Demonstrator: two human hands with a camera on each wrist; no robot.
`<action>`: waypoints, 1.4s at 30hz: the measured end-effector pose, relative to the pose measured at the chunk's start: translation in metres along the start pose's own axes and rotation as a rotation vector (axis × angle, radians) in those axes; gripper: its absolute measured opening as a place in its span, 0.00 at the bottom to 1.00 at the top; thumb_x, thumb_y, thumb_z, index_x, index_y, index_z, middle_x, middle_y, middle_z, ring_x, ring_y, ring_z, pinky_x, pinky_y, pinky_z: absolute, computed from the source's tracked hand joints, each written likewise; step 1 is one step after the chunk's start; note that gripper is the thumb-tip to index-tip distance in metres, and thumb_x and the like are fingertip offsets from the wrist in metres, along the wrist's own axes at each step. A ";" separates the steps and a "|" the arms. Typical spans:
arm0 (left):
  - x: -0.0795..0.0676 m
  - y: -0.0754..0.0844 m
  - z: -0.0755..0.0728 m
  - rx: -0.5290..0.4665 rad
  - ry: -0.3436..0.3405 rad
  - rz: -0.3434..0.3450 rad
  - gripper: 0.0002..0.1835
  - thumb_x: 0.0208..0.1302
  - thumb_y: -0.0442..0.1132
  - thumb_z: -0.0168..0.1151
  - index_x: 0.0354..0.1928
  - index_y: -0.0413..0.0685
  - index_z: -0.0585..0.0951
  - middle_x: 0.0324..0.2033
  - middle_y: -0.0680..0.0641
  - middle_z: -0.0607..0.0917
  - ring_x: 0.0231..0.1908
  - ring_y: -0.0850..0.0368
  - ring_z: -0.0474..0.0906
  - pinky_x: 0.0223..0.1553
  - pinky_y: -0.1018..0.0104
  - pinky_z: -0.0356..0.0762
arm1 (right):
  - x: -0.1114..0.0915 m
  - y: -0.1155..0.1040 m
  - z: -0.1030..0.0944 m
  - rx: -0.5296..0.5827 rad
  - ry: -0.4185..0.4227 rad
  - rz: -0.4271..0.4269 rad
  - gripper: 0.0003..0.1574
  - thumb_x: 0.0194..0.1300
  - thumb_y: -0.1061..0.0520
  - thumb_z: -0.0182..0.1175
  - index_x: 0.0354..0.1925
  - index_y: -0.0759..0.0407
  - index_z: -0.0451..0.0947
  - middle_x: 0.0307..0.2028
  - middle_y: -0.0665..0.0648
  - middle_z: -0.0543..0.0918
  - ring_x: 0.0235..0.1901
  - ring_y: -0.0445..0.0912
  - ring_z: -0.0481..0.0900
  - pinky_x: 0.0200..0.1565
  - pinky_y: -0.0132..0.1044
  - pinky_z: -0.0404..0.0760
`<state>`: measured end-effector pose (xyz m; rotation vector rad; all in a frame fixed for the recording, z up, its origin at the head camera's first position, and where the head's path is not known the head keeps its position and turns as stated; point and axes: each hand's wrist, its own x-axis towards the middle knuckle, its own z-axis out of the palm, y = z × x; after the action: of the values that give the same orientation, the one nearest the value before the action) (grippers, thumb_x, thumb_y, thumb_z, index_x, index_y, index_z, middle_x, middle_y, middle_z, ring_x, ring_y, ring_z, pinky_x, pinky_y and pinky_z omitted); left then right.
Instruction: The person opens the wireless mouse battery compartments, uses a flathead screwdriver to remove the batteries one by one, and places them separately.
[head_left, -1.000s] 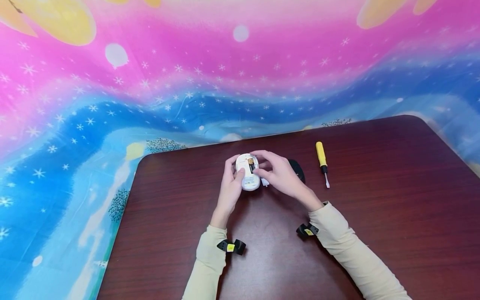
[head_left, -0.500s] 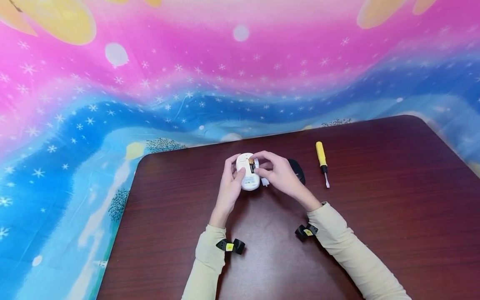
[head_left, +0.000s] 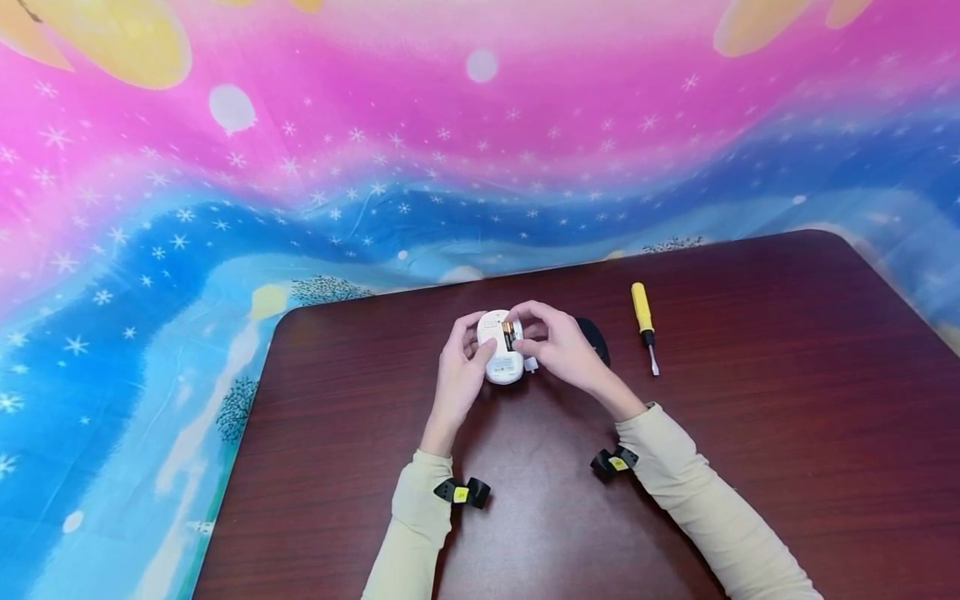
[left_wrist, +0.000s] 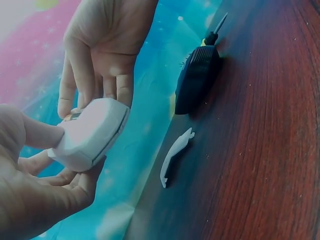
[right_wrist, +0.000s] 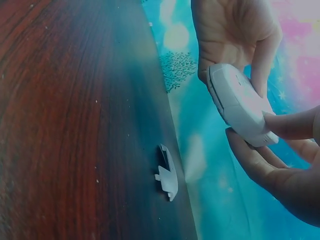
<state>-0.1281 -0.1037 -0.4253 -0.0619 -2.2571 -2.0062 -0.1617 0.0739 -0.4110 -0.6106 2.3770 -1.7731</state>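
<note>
A white computer mouse point(head_left: 501, 367) is held underside up above the table, its battery compartment uncovered. Dark and copper-coloured batteries point(head_left: 508, 337) lie inside. My left hand point(head_left: 460, 367) grips the mouse's left side, thumb across the underside. On the other side my right hand point(head_left: 557, 343) holds the mouse edge between thumb and fingers beside the batteries; in the right wrist view its thumb point(right_wrist: 290, 125) presses the white shell point(right_wrist: 240, 100). The loose white cover point(left_wrist: 175, 156) lies on the table below the hands, mostly hidden by the right hand in the head view.
Behind my right hand sits a black rounded object point(head_left: 594, 340), ribbed along one side in the left wrist view. A yellow-handled screwdriver point(head_left: 643, 317) lies farther right on the brown table point(head_left: 787, 400). A colourful cloth point(head_left: 420, 150) hangs behind the far edge.
The mouse has shifted slightly to the right and nearer, with its underside turned a little. Both hands keep their hold, and the batteries still sit in the compartment.
</note>
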 end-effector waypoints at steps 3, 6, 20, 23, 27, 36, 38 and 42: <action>-0.001 0.002 0.001 0.015 0.003 -0.015 0.21 0.71 0.26 0.59 0.65 0.39 0.75 0.51 0.37 0.85 0.48 0.48 0.82 0.50 0.61 0.77 | 0.000 0.002 0.001 0.016 -0.001 0.000 0.18 0.67 0.73 0.62 0.54 0.65 0.78 0.52 0.63 0.82 0.44 0.53 0.86 0.42 0.38 0.81; -0.002 0.003 0.001 0.036 0.004 -0.023 0.21 0.71 0.27 0.59 0.64 0.39 0.75 0.49 0.37 0.85 0.48 0.47 0.83 0.49 0.59 0.78 | -0.001 0.002 0.001 0.029 0.010 -0.015 0.16 0.66 0.75 0.60 0.51 0.66 0.77 0.52 0.64 0.81 0.44 0.54 0.86 0.42 0.36 0.80; 0.000 0.001 -0.001 0.013 0.004 -0.030 0.21 0.72 0.28 0.59 0.65 0.38 0.74 0.49 0.36 0.85 0.48 0.46 0.84 0.46 0.62 0.80 | -0.002 -0.004 0.002 -0.051 0.089 -0.058 0.21 0.69 0.67 0.66 0.59 0.61 0.82 0.55 0.59 0.83 0.51 0.51 0.85 0.50 0.45 0.84; -0.001 0.001 -0.001 0.015 0.011 -0.033 0.21 0.72 0.28 0.59 0.65 0.38 0.74 0.49 0.36 0.85 0.48 0.47 0.84 0.45 0.63 0.81 | -0.001 -0.003 0.004 -0.067 0.115 -0.105 0.16 0.67 0.67 0.68 0.53 0.62 0.85 0.55 0.60 0.83 0.53 0.50 0.84 0.52 0.46 0.84; -0.001 -0.001 -0.001 0.020 0.021 -0.036 0.21 0.72 0.29 0.59 0.65 0.38 0.74 0.49 0.36 0.85 0.48 0.47 0.84 0.45 0.62 0.81 | 0.000 -0.002 0.005 -0.080 0.151 -0.160 0.13 0.65 0.67 0.70 0.48 0.61 0.87 0.54 0.59 0.84 0.54 0.50 0.81 0.55 0.49 0.82; -0.001 0.000 -0.002 -0.006 0.022 -0.054 0.20 0.73 0.30 0.59 0.65 0.38 0.74 0.51 0.36 0.84 0.49 0.46 0.84 0.47 0.62 0.80 | -0.002 -0.004 0.007 -0.128 0.178 -0.164 0.11 0.65 0.63 0.72 0.46 0.56 0.86 0.42 0.52 0.87 0.49 0.47 0.81 0.53 0.49 0.77; -0.001 0.001 -0.002 -0.008 0.016 -0.062 0.21 0.73 0.30 0.59 0.65 0.38 0.74 0.51 0.36 0.84 0.50 0.46 0.83 0.47 0.61 0.80 | -0.003 -0.005 0.007 -0.099 0.189 -0.164 0.11 0.65 0.63 0.71 0.46 0.57 0.85 0.42 0.53 0.86 0.47 0.47 0.82 0.50 0.46 0.77; 0.000 0.002 -0.002 0.001 0.017 -0.073 0.21 0.73 0.30 0.59 0.65 0.38 0.74 0.51 0.36 0.84 0.50 0.45 0.83 0.49 0.60 0.80 | -0.004 -0.007 0.007 -0.011 0.203 -0.145 0.10 0.68 0.64 0.69 0.48 0.60 0.83 0.43 0.56 0.86 0.43 0.47 0.83 0.46 0.38 0.80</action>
<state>-0.1276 -0.1051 -0.4233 0.0379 -2.2813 -2.0333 -0.1540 0.0678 -0.4073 -0.6487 2.5337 -1.9695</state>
